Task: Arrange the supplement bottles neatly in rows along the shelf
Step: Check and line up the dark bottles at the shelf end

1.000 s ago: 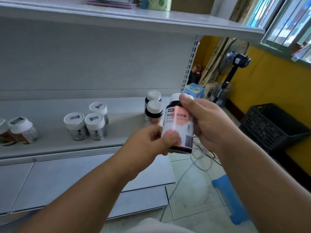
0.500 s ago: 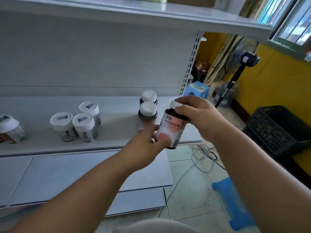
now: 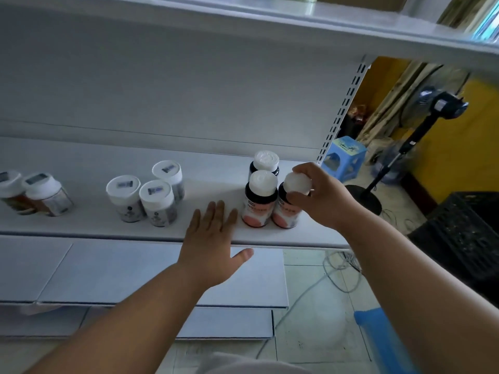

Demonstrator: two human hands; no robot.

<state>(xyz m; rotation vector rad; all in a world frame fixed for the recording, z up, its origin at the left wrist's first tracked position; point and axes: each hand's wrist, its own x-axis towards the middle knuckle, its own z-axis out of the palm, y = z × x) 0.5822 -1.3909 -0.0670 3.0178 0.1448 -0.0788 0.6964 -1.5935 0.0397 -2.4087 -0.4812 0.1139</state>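
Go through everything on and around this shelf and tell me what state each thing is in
Right hand: grips the pink-label bottle by its cap.
Pink-label bottle: upright, capped, on the shelf.
Two dark bottles: upright, capped, one behind the other.
Left hand: flat, fingers straight, over the shelf edge.
Three white jars: upright, lidded, clustered.
Two brown-label jars: capped, blurred.

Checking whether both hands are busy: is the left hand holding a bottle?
No, the left hand lies open with straight fingers over the shelf edge, holding nothing.
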